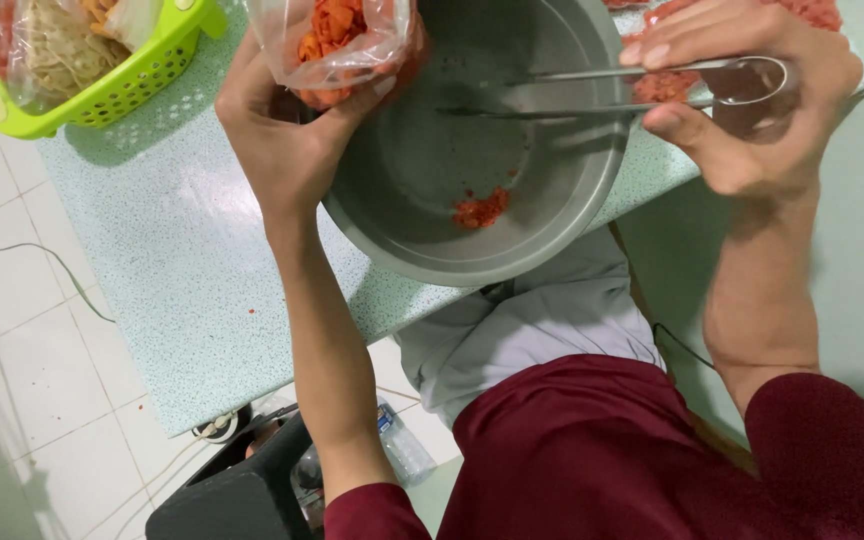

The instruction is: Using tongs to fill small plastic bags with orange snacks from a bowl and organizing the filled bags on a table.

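Nearly emptied: steel bowl (422,170) keeps one red clump (481,209); left hand (282,140) clutches filled bag (337,40), right hand (752,110) fingers pinch tongs (592,90) half-closed, empty.

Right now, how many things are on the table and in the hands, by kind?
Metal bowl: 1
Metal tongs, in the right hand: 1
Clear bag of orange pieces, in the left hand: 1
Green basket: 1
Total: 4
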